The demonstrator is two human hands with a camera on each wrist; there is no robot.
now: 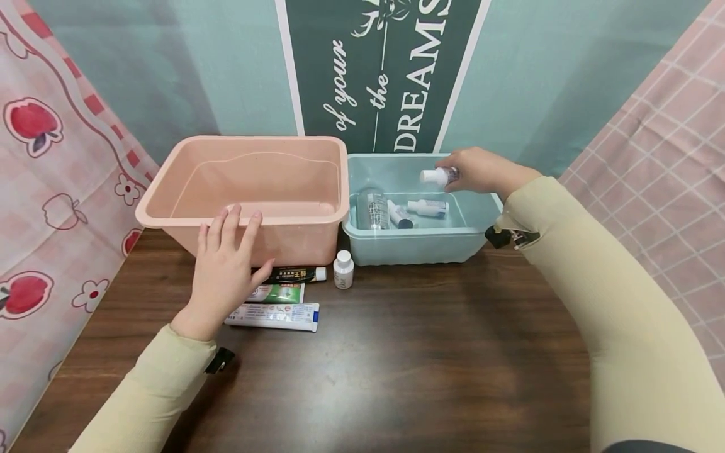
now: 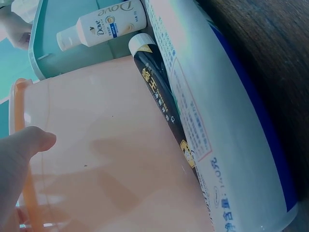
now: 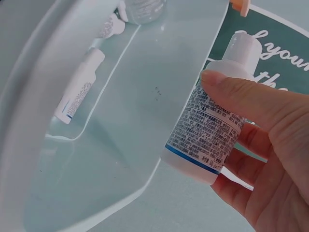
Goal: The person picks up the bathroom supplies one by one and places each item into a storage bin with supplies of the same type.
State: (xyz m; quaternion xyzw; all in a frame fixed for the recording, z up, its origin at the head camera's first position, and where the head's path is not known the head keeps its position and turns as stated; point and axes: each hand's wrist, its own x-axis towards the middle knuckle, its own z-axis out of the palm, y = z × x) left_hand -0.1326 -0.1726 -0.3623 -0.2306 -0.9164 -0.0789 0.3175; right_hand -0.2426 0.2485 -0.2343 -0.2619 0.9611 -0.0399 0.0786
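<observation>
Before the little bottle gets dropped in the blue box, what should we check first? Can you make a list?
1. Right hand grips the small white bottle firmly: ok.
2. Bottle cap on: ok.
3. Bottle is over the blue bin, not the table: ok.
4. Free floor space in the bin beside the bottles lying inside: ok.
5. Left hand steadies the pink bin: cannot tell; its fingers reach the front rim.
</observation>
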